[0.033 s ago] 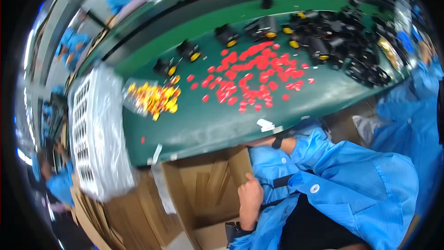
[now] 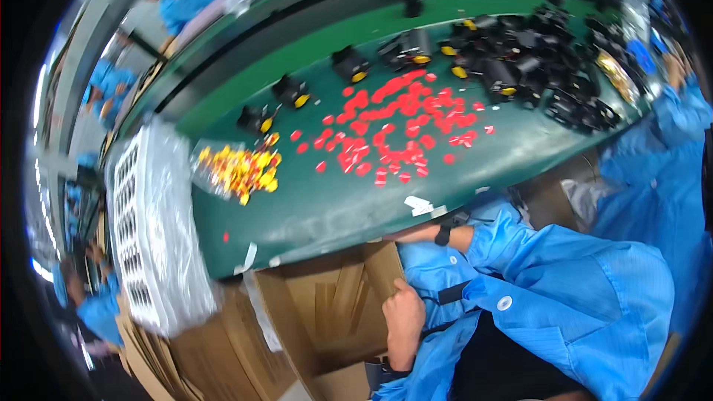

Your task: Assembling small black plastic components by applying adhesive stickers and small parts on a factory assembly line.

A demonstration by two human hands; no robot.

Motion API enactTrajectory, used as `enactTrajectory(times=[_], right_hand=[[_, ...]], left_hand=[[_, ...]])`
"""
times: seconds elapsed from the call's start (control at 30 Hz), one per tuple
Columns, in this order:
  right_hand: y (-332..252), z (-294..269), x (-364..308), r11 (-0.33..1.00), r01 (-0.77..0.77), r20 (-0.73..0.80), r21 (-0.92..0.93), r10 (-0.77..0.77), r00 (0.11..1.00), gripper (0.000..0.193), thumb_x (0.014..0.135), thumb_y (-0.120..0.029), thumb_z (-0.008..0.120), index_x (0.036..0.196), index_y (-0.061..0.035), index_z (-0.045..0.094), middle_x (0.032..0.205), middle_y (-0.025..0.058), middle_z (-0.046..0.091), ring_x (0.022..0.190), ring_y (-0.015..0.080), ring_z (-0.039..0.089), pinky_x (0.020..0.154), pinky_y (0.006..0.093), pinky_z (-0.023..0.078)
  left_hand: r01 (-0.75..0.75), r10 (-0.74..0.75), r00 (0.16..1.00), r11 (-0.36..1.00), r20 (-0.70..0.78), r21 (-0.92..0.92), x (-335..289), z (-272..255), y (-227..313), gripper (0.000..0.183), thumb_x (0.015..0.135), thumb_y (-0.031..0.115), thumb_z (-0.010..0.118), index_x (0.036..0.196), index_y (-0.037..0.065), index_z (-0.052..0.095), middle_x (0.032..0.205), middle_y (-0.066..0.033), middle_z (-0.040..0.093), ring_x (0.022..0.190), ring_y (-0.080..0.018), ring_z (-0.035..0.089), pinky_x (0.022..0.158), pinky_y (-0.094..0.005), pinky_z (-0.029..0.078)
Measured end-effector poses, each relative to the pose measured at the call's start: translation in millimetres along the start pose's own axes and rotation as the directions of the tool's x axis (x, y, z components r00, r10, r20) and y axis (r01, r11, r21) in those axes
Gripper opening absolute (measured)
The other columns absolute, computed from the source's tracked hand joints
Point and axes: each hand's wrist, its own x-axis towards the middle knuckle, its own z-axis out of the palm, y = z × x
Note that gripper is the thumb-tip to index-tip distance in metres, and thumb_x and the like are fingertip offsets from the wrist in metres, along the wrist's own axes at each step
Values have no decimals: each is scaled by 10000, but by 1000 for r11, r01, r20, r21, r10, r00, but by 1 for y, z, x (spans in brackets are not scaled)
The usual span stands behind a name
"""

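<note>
An open cardboard box (image 2: 275,304) stands below the front edge of the green-topped table, with brown cardboard strips or dividers inside. My left hand (image 2: 405,318) is closed over the box's right-hand wall, knuckles up, a dark band at its wrist. My right hand (image 2: 413,235) reaches to the box's far right corner, just under the table edge. A black watch (image 2: 443,235) is on that wrist. The box and the table edge hide the right hand's fingers. Both arms wear blue sleeves.
Red pieces (image 2: 401,122) are scattered over the green table (image 2: 312,215), beside yellow pieces (image 2: 241,171) on a clear bag. Black parts (image 2: 520,67) pile at the back right. A plastic-wrapped white stack (image 2: 160,230) stands left. A co-worker's blue sleeve (image 2: 642,171) is close on the right.
The table and the things on it appear slightly further left in view. Both hands keep their places at the box.
</note>
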Motion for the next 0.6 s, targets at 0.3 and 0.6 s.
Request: enactTrajectory(times=[0.3,0.6], right_hand=[[-165,-121,-112,871,191,-340,-453,-367,866,321,899,-105,643,1188,34,636,1116,195,688,1014,364,690,867,405,567],[-151,-115,-12,486,-275,-328,-829,-26,944,840,954,-516,521,1493,73,258,1404,454,299,1363,584,281,1133,611,245]], left_hand=[[-5,18,996,988,-89,154,14,-21,20,86,828,48,566,840,-2,497,645,-166,657,576,-317,688,549,-410,570],[-6,32,985,988,-167,151,11,-19,5,85,833,65,561,818,11,497,631,-138,640,555,-304,678,518,-388,558]])
